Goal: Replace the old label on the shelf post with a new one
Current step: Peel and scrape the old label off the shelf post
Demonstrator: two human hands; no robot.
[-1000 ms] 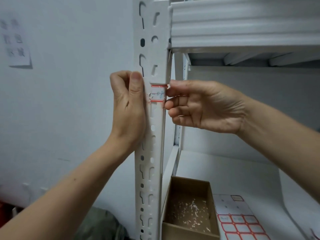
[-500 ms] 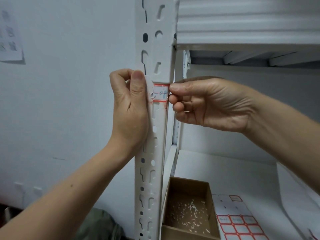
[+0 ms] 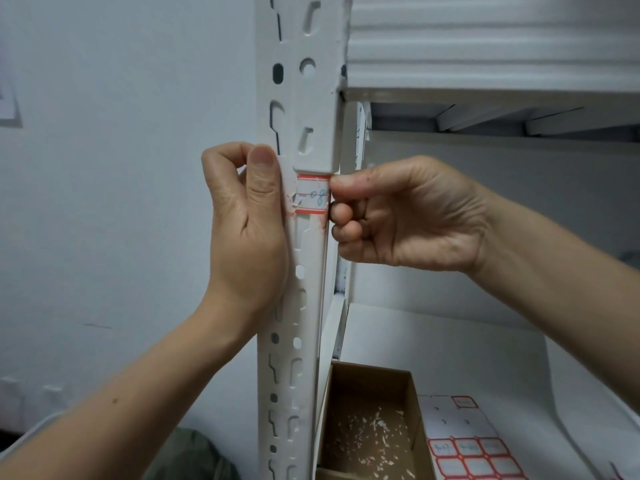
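Head view looks straight at a white perforated shelf post (image 3: 304, 98) that rises through the middle of the frame, in front of a pale wall (image 3: 104, 220). About halfway up the post, just under a step in the metal, sits the old label (image 3: 311, 195): white, red-bordered, with blue handwriting, and its left end is torn and ragged. The left hand (image 3: 246, 230) holds the post from the left side, its thumb lying upright along the left face beside the torn end and its other fingers curled in. The right hand (image 3: 405, 220) comes in from the right with its fingers curled; its thumb tip and bent forefinger close on the label's right edge, where the paper meets the post's corner. Whether that edge has lifted off the metal cannot be told. Behind the right hand an upper shelf (image 3: 485, 95) carries ribbed white sheets (image 3: 485, 36). Below, on the lower shelf board (image 3: 433, 341), an open cardboard box (image 3: 367, 382) stands just beside the post with small white paper scraps (image 3: 367, 434) scattered on its bottom. A label sheet (image 3: 467, 455) with red-bordered stickers lies just right of the box, some of its upper places bare. A sheet of paper (image 3: 7, 105) hangs on the wall at the far left edge.
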